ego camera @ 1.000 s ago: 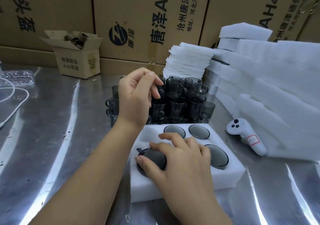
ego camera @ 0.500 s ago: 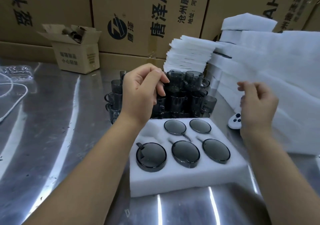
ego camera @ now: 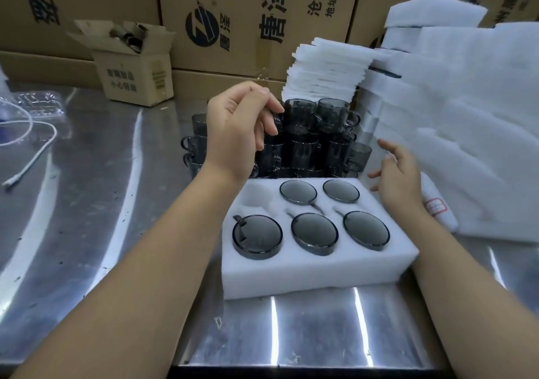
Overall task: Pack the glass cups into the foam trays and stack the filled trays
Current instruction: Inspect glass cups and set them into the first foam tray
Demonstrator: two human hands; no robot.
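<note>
Head cam: mid-packing, five glass cups (ego camera: pixel 315 229) rim-down in the foam tray (ego camera: pixel 306 273) on the bench (ego camera: pixel 87 203), back-left pocket (ego camera: pixel 256 195) bare, left hand (ego camera: pixel 236 127) fingers (ego camera: pixel 268 123) curled at the cup pile (ego camera: pixel 318 142) (grip unclear), right hand (ego camera: pixel 401 174) fingers slack, probably grab one and seat it.

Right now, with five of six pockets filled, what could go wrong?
The left hand is at the top of the piled loose cups; pulling one out may topple its neighbours.
The front-left cup seems to sit proud of the foam tray; a tray stacked on it could rock.
The back-left pocket is empty while the right hand reaches towards the foam stack: risk of covering a short tray.
</note>
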